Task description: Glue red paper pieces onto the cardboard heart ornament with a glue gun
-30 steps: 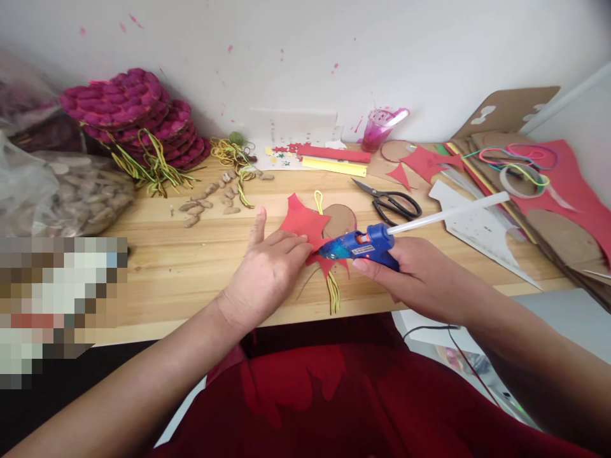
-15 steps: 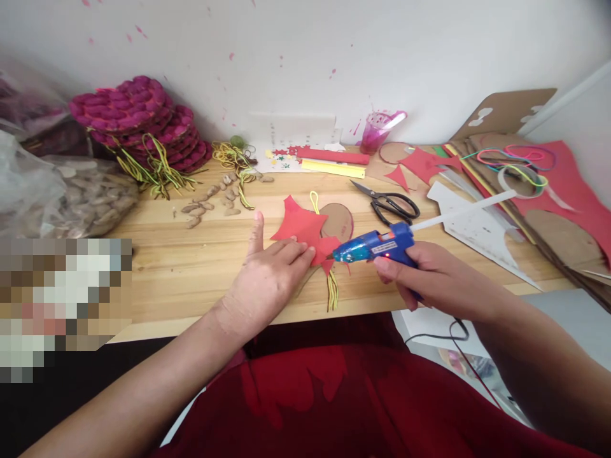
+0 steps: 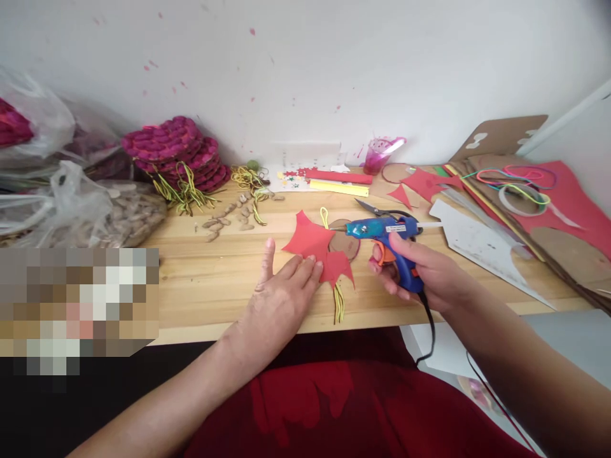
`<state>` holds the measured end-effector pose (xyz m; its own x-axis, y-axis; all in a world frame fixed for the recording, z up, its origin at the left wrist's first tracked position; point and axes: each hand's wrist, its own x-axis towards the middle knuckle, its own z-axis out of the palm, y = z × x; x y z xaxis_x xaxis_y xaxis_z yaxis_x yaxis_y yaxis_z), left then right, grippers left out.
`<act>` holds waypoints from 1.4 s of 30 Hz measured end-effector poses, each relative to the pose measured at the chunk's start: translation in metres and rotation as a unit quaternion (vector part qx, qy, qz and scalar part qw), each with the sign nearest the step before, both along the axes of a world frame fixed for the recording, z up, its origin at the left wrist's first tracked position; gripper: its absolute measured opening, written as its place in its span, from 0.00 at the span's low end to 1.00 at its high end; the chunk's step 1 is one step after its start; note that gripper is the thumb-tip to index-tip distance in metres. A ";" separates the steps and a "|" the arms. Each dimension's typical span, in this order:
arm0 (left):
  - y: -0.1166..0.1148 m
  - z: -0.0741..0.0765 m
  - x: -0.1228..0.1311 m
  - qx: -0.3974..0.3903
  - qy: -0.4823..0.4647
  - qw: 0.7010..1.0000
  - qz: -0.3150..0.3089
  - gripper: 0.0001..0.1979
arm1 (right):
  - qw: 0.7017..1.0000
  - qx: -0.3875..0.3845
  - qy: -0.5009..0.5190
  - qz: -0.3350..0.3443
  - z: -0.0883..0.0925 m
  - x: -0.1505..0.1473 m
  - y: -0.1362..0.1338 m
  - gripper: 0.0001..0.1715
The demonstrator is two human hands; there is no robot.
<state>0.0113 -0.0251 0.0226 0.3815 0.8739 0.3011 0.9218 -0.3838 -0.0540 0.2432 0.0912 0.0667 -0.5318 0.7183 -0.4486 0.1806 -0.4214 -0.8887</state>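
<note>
Right now, your left hand (image 3: 286, 299) lies flat on the star-like red paper (image 3: 310, 236), fingers stretched and close together, thumb raised, grasping nothing. The paper rests in front of you on the wooden table (image 3: 214, 312), partly over a brown cardboard disc (image 3: 344, 245); a yellow loop (image 3: 324, 217) shows beyond it, and cord tails (image 3: 338, 305) hang out on your side. Your right hand (image 3: 422, 267) is wrapped around the handle of a blue glue gun (image 3: 370, 228), a finger beside its orange trigger (image 3: 386, 254).

The nozzle points left at a tip of the paper, close by the yellow loop — whether it touches cannot be told from this angle. To work cleanly, press evenly with your left fingertips so the paper cannot lift with any sticky strand, and leave a good gap between skin and nozzle. Squeeze gently — a thin line probably suits paper better than a blob. Allow slack in the black cable (image 3: 431, 331), which could tug the gun off line.
</note>
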 end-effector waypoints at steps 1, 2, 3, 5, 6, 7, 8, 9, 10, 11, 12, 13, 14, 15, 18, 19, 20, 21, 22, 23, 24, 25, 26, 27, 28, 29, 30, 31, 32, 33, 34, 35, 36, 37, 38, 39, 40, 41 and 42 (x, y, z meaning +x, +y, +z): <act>0.001 0.000 -0.001 0.000 -0.015 1.000 -0.002 0.22 | 1.000 -0.002 0.008 -0.004 0.000 -0.004 0.002 0.25; 0.002 0.001 -0.003 -0.004 -0.030 1.000 -0.005 0.21 | 1.000 -0.007 0.021 -0.009 0.000 -0.009 0.003 0.25; 0.004 0.001 -0.004 -0.007 -0.047 0.999 -0.010 0.20 | 0.999 -0.014 0.038 -0.017 -0.001 -0.013 0.005 0.23; 0.006 0.002 -0.008 -0.013 -0.079 0.997 -0.017 0.20 | 0.996 -0.031 0.067 -0.040 -0.001 -0.022 0.008 0.21; 0.007 0.003 -0.010 -0.011 -0.094 0.995 -0.018 0.21 | 0.995 -0.039 0.079 -0.051 -0.002 -0.026 0.010 0.20; 0.008 0.002 -0.011 -0.004 -0.105 0.994 -0.016 0.22 | 0.993 -0.046 0.087 -0.058 -0.002 -0.030 0.011 0.19; 0.009 0.002 -0.012 0.005 -0.112 0.994 -0.012 0.23 | 0.992 -0.052 0.096 -0.064 -0.004 -0.034 0.012 0.19; 0.010 0.001 -0.012 0.014 -0.113 0.994 -0.007 0.24 | 0.990 -0.058 0.107 -0.064 -0.005 -0.037 0.013 0.18; 0.012 0.000 -0.012 0.021 -0.109 0.994 -0.003 0.24 | 0.989 -0.066 0.120 -0.065 -0.007 -0.041 0.014 0.17; 0.014 -0.002 -0.011 0.027 -0.103 0.994 -0.002 0.24 | 0.986 -0.072 0.132 -0.067 -0.009 -0.044 0.014 0.17; 0.017 -0.003 -0.010 0.029 -0.096 0.995 -0.004 0.23 | 0.984 -0.076 0.142 -0.072 -0.011 -0.046 0.015 0.16; 0.019 -0.004 -0.010 0.029 -0.089 0.996 -0.008 0.22 | 0.983 -0.078 0.147 -0.080 -0.013 -0.048 0.016 0.16; 0.021 -0.005 -0.009 0.025 -0.083 0.996 -0.015 0.21 | 0.982 -0.079 0.149 -0.086 -0.016 -0.050 0.016 0.16; 0.023 -0.005 -0.009 0.021 -0.077 0.997 -0.021 0.20 | 0.982 -0.079 0.149 -0.090 -0.018 -0.051 0.017 0.16; 0.025 -0.005 -0.013 0.002 -0.058 0.998 -0.033 0.19 | 0.980 -0.089 0.145 -0.106 -0.021 -0.052 0.017 0.18; 0.026 -0.005 -0.015 -0.002 -0.055 0.998 -0.037 0.19 | 0.978 -0.096 0.144 -0.115 -0.021 -0.053 0.016 0.18; 0.025 -0.004 -0.017 -0.005 -0.055 0.998 -0.040 0.19 | 0.976 -0.103 0.143 -0.126 -0.020 -0.052 0.015 0.19; 0.025 -0.003 -0.020 -0.009 -0.060 0.997 -0.045 0.18 | 0.974 -0.110 0.143 -0.135 -0.019 -0.052 0.013 0.19; 0.025 -0.003 -0.022 -0.014 -0.068 0.996 -0.050 0.16 | 0.972 -0.116 0.145 -0.141 -0.018 -0.052 0.011 0.19; 0.025 -0.002 -0.024 -0.016 -0.079 0.995 -0.054 0.14 | 0.971 -0.122 0.146 -0.143 -0.017 -0.051 0.009 0.19; 0.026 -0.001 -0.026 -0.013 -0.091 0.994 -0.057 0.13 | 0.971 -0.127 0.147 -0.143 -0.016 -0.051 0.007 0.19; 0.026 -0.001 -0.027 -0.009 -0.102 0.993 -0.055 0.12 | 0.970 -0.134 0.146 -0.141 -0.015 -0.050 0.005 0.19; 0.027 0.000 -0.027 -0.001 -0.108 0.993 -0.051 0.12 | 0.969 -0.139 0.146 -0.140 -0.015 -0.049 0.004 0.19; 0.029 0.000 -0.026 0.008 -0.110 0.993 -0.045 0.12 | 0.968 -0.143 0.147 -0.142 -0.015 -0.049 0.003 0.18; 0.030 0.000 -0.025 0.015 -0.107 0.993 -0.036 0.12 | 0.967 -0.146 0.150 -0.144 -0.016 -0.048 0.002 0.17; 0.032 0.000 -0.023 0.021 -0.102 0.994 -0.026 0.11 | 0.966 -0.148 0.154 -0.147 -0.017 -0.048 0.001 0.17; 0.034 0.000 -0.021 0.025 -0.096 0.995 -0.016 0.10 | 0.965 -0.148 0.159 -0.149 -0.017 -0.048 0.001 0.17; 0.035 -0.001 -0.019 0.029 -0.092 0.995 -0.007 0.09 | 0.964 -0.149 0.162 -0.149 -0.017 -0.047 0.002 0.17; 0.036 -0.001 -0.018 0.033 -0.090 0.995 0.000 0.09 | 0.964 -0.150 0.163 -0.145 -0.017 -0.047 0.002 0.18; 0.037 -0.001 -0.016 0.035 -0.090 0.995 0.007 0.09 | 0.965 -0.152 0.161 -0.139 -0.016 -0.046 0.004 0.19; 0.037 -0.001 -0.014 0.037 -0.090 0.995 0.012 0.09 | 0.966 -0.152 0.158 -0.136 -0.014 -0.046 0.006 0.20; 0.037 0.000 -0.013 0.038 -0.090 0.995 0.015 0.09 | 0.967 -0.148 0.155 -0.138 -0.011 -0.046 0.008 0.21; 0.037 0.000 -0.012 0.040 -0.090 0.995 0.018 0.09 | 0.968 -0.140 0.153 -0.144 -0.007 -0.047 0.012 0.20; 0.036 0.000 -0.010 0.044 -0.090 0.995 0.022 0.10 | 0.968 -0.131 0.153 -0.152 -0.003 -0.048 0.016 0.20; 0.036 0.001 -0.009 0.049 -0.089 0.994 0.027 0.10 | 0.968 -0.118 0.154 -0.159 0.000 -0.050 0.021 0.19; 0.036 0.001 -0.008 0.054 -0.089 0.994 0.031 0.11 | 0.969 -0.110 0.157 -0.157 0.003 -0.052 0.026 0.18; 0.036 0.000 -0.008 0.058 -0.087 0.994 0.035 0.12 | 0.970 -0.110 0.159 -0.147 0.006 -0.056 0.031 0.17; 0.036 0.000 -0.007 0.061 -0.086 0.994 0.038 0.12 | 0.972 -0.113 0.161 -0.131 0.007 -0.061 0.037 0.16; 0.037 -0.001 -0.007 0.064 -0.086 0.994 0.038 0.12 | 0.974 -0.116 0.156 -0.118 0.008 -0.067 0.042 0.15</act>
